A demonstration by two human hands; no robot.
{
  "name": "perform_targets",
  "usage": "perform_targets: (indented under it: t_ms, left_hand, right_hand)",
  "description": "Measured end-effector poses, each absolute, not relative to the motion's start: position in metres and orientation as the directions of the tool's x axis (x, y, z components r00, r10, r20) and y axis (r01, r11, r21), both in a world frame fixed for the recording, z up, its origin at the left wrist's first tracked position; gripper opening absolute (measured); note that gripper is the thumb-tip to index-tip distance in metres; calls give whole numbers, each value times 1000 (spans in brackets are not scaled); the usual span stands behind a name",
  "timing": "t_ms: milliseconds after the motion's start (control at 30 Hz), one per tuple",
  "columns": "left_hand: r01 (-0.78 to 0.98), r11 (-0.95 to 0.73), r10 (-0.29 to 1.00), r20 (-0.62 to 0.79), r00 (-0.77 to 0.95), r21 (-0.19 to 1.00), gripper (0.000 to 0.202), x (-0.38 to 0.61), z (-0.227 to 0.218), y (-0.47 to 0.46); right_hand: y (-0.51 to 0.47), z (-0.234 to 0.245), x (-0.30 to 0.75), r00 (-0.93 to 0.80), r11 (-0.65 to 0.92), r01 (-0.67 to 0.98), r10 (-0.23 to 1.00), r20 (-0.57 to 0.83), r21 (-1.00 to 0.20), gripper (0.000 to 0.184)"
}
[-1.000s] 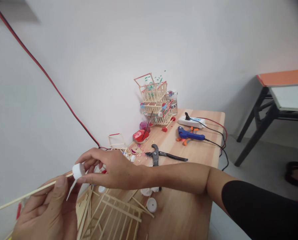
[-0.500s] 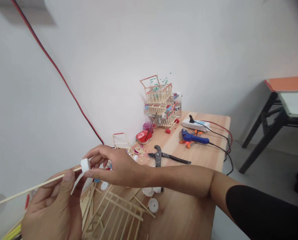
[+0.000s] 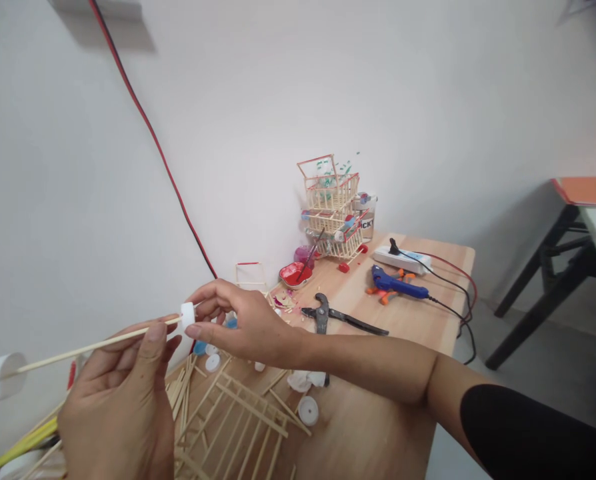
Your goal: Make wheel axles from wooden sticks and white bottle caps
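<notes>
Over the table, we hold the stick, long axis rising slightly left to right; our left hand pinches it near the white cap at its right end, which our right hand pinches.

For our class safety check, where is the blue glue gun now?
In the head view, the glue gun lies right of centre on the wooden table, in front of the white power strip.

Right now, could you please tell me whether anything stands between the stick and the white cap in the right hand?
Nothing visible does: the stick, held in the left hand, meets the white cap pinched by the right hand.
</notes>
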State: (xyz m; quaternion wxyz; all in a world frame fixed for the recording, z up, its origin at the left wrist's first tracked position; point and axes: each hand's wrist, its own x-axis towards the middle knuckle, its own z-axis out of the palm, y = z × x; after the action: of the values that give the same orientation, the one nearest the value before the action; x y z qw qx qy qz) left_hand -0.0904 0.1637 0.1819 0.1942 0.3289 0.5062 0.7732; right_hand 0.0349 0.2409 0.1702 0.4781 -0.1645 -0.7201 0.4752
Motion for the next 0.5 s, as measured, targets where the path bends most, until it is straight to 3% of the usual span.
perform_targets:
  t_ms: [200,500]
  left_hand:
    - [168,-366,567,363,-740,915,38,-91,179,163]
    - [190,-347,563,366,-741,918,40,-85,185,160]
  right_hand:
    - [244,165,33,-529,478,-280,647,549,-833,60]
    - [247,162,31,-480,550,-292,624,617,-783,39]
